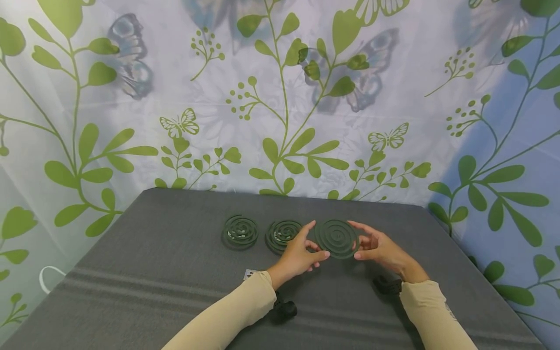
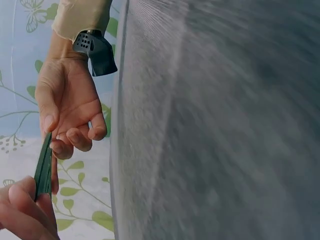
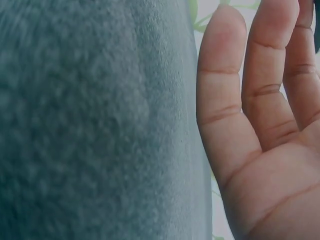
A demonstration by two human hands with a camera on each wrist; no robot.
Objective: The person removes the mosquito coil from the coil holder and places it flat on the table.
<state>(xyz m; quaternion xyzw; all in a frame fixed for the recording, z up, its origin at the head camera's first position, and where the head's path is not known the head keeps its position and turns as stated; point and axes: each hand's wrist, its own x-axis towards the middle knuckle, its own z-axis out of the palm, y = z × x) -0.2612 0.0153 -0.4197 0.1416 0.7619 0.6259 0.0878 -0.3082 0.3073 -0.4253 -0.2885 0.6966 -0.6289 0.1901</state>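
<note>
A dark green mosquito coil is held up above the grey table, face toward the head camera. My left hand pinches its left edge between thumb and fingers. At the opposite edge, my right hand grips the coil with thumb and fingers. The left wrist view shows the coil edge-on between the fingers of the left hand and the right hand. Several fingers of the right hand extend past the coil in the right wrist view, where only a dark sliver shows.
Two more green coils lie on the grey table: one at left, the other partly behind the left hand. Shiny patches show at their centres. A small silvery piece lies beside the left sleeve. A leaf-patterned curtain hangs behind.
</note>
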